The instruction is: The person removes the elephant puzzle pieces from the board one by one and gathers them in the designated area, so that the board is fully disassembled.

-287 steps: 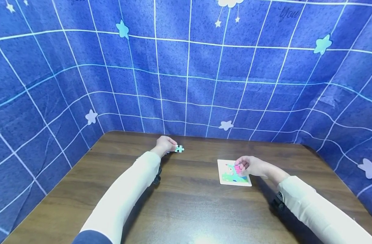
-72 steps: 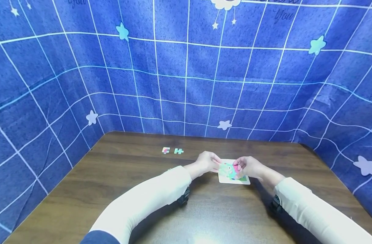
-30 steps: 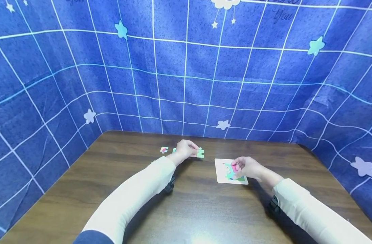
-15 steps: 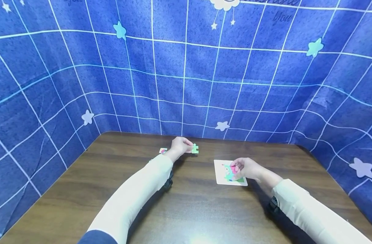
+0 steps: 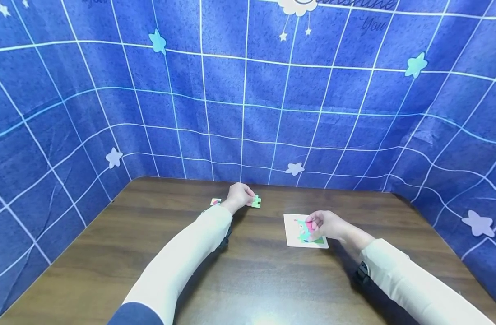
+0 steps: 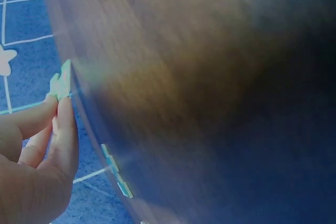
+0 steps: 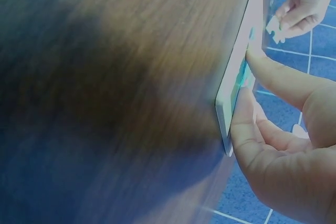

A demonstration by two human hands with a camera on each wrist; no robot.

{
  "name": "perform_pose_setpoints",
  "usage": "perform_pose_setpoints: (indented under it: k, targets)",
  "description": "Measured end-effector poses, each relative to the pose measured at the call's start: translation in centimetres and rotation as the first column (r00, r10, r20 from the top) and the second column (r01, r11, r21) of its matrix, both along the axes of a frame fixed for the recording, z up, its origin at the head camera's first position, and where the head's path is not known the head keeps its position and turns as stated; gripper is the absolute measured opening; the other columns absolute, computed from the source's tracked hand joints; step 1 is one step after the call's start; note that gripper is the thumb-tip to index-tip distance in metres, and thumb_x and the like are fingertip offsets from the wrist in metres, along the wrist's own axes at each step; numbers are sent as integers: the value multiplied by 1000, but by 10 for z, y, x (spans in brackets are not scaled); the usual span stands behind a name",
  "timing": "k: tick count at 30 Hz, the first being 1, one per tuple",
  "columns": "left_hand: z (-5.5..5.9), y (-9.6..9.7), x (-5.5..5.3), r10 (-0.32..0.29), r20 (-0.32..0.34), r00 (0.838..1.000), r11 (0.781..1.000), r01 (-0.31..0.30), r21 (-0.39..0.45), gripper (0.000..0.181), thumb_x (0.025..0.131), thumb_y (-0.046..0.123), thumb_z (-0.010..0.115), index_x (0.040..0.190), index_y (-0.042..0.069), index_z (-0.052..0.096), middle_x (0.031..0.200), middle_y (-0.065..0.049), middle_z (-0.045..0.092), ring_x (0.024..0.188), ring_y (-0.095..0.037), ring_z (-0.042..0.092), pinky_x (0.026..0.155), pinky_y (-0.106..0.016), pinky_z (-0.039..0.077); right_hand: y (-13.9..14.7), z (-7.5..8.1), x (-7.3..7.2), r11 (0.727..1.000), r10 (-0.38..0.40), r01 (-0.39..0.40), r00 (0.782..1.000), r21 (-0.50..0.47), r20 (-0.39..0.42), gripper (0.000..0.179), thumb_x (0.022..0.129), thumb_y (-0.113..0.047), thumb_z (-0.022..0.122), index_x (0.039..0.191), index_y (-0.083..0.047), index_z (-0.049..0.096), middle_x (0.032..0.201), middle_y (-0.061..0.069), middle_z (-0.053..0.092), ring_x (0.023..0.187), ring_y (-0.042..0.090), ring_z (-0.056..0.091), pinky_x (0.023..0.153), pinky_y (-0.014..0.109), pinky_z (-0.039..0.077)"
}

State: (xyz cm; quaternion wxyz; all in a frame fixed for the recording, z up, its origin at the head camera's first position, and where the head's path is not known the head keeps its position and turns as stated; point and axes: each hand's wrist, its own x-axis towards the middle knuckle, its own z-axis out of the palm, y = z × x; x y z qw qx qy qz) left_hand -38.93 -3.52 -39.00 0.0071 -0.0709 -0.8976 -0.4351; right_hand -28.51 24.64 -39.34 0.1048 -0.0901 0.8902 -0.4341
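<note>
My left hand (image 5: 238,196) pinches a light green jigsaw piece (image 5: 256,201) between thumb and fingers, over the table's far part. In the left wrist view the piece (image 6: 63,80) sticks out beyond the fingertips, its flat side tilted. My right hand (image 5: 326,224) rests its fingertips on the square puzzle board (image 5: 291,229), which has a pale border and a teal and pink animal picture. In the right wrist view the thumb and index fingertips of the right hand (image 7: 294,124) stand apart on the board's face (image 7: 226,103). The hand covers the picture's right side.
A jigsaw piece with red on it (image 5: 215,201) lies left of my left hand. Lying pieces (image 6: 116,171) show along the table edge in the left wrist view. The brown wooden table (image 5: 264,275) ends at a blue curtain (image 5: 248,113) with white grid lines.
My left hand has gone from the board's left edge back to the far left, carrying the green jigsaw piece, which shifted slightly further left lately. My right hand stays on the board.
</note>
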Motion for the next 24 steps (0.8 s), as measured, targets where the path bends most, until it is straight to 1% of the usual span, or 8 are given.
perform_pose_setpoints:
  k: [3, 4, 5, 9, 12, 15, 19, 24]
  targets:
    - [-1, 1, -1, 22, 14, 1000, 998, -21, -67, 3, 80, 1, 72, 81, 0, 75, 89, -15, 73, 64, -16, 71, 58, -18, 58, -1, 0, 0, 1000, -6, 6, 1000, 6, 1, 50, 64, 9, 80, 109, 11, 58, 85, 10, 56, 78, 16, 51, 65, 20, 46]
    - [-4, 1, -3, 26, 10, 1000, 996, -25, -85, 3, 79, 1, 73, 77, 2, 74, 83, -12, 73, 61, -14, 70, 55, -16, 56, -1, 0, 0, 1000, -7, 7, 1000, 8, 1, 49, 64, 9, 80, 109, 11, 59, 84, 10, 57, 78, 16, 51, 65, 20, 46]
    - [-5, 1, -4, 33, 16, 999, 995, -31, -99, 4, 79, 2, 73, 76, 3, 74, 80, -11, 74, 62, -15, 71, 57, -16, 56, -1, 0, 0, 1000, -10, 10, 1000, 12, 1, 49, 64, 9, 80, 109, 11, 59, 84, 10, 57, 78, 16, 51, 66, 20, 46]
    - [-9, 2, -8, 45, 12, 999, 987, -43, -154, 8, 79, 2, 73, 73, 6, 74, 70, -9, 73, 63, -17, 72, 65, -17, 57, -1, -1, 0, 1000, -17, 16, 1000, 22, 5, 49, 65, 8, 80, 109, 10, 59, 84, 9, 57, 78, 16, 52, 66, 22, 46]
    - [-7, 3, -7, 50, 16, 999, 983, -47, -180, 5, 80, 1, 72, 77, 4, 75, 75, -9, 74, 66, -18, 73, 74, -21, 58, -1, -1, 0, 1000, -17, 17, 1000, 18, 4, 49, 65, 8, 80, 109, 10, 59, 84, 9, 57, 78, 16, 52, 67, 22, 46]
    - [-6, 4, -7, 49, 18, 999, 976, -44, -214, 6, 80, 3, 71, 77, 5, 76, 75, -7, 74, 65, -16, 72, 81, -23, 57, -1, -1, 0, 1000, -19, 19, 1000, 10, 8, 49, 65, 8, 80, 109, 10, 59, 84, 9, 56, 78, 16, 51, 66, 21, 46]
    - [-4, 3, -8, 26, 17, 1000, 967, -21, -252, 7, 80, 3, 70, 77, 5, 76, 72, -6, 74, 64, -15, 72, 90, -25, 55, -1, 0, 1, 1000, -26, 26, 1000, 8, 12, 50, 65, 8, 81, 109, 10, 59, 85, 9, 57, 78, 16, 51, 65, 20, 46]
    - [-5, 1, -11, 51, 4, 999, 959, -48, -278, 7, 79, 3, 70, 75, 6, 76, 68, -4, 73, 62, -14, 70, 90, -27, 55, -1, 0, 1, 1000, -22, 22, 1000, 0, 14, 50, 65, 8, 81, 110, 10, 58, 85, 10, 56, 77, 16, 51, 64, 20, 46]
